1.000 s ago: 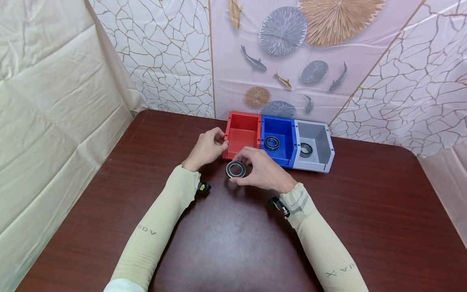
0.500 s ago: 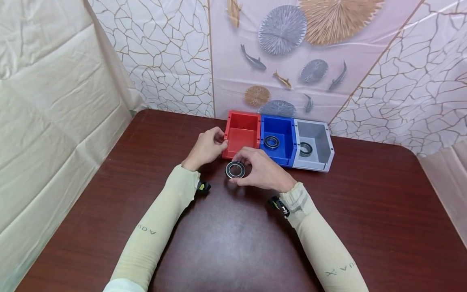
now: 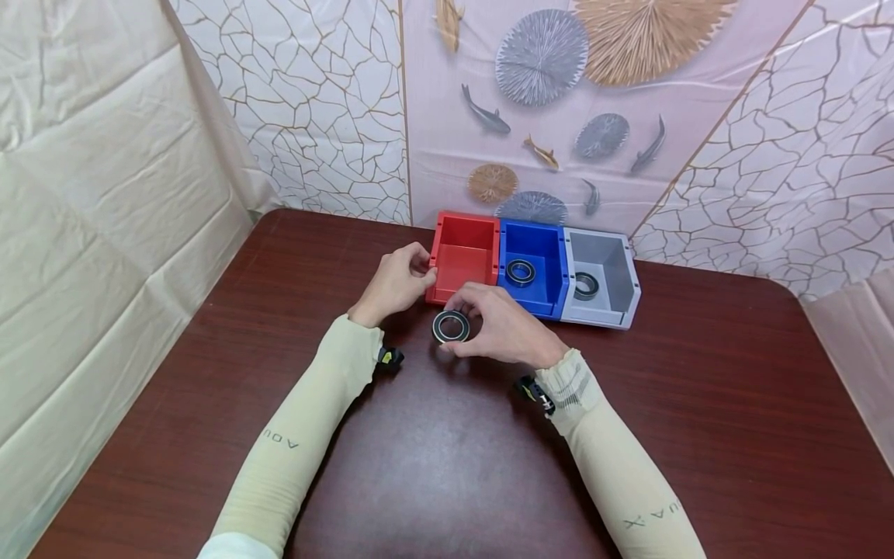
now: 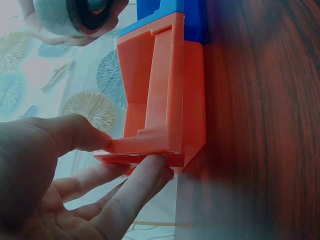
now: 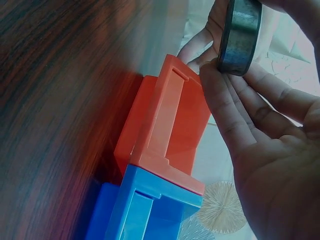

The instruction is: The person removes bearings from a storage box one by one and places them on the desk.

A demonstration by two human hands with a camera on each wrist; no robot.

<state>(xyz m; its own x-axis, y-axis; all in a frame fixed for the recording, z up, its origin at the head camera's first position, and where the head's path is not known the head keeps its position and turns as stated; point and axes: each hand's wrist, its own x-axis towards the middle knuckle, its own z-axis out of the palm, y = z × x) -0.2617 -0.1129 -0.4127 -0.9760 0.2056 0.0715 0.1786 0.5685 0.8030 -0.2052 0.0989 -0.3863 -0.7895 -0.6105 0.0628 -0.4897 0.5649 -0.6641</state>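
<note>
My right hand (image 3: 499, 324) pinches a ball bearing (image 3: 450, 326) by its edge, thumb below and fingers above, just in front of the red bin (image 3: 464, 268). In the right wrist view the bearing (image 5: 241, 37) appears edge-on, a steel ring between the fingers. My left hand (image 3: 396, 283) grips the left side wall of the red bin; in the left wrist view its thumb (image 4: 82, 134) is inside the wall and its fingers outside. A second bearing (image 3: 520, 272) lies flat in the blue bin (image 3: 534, 303). Another bearing (image 3: 585, 286) leans in the grey bin (image 3: 615, 272).
The three bins stand side by side near the back edge of the dark wooden table (image 3: 433, 466). Behind them hangs a patterned cloth (image 3: 335, 109), and a pale cloth (image 3: 112, 194) covers the left side. Each wrist wears a small black device.
</note>
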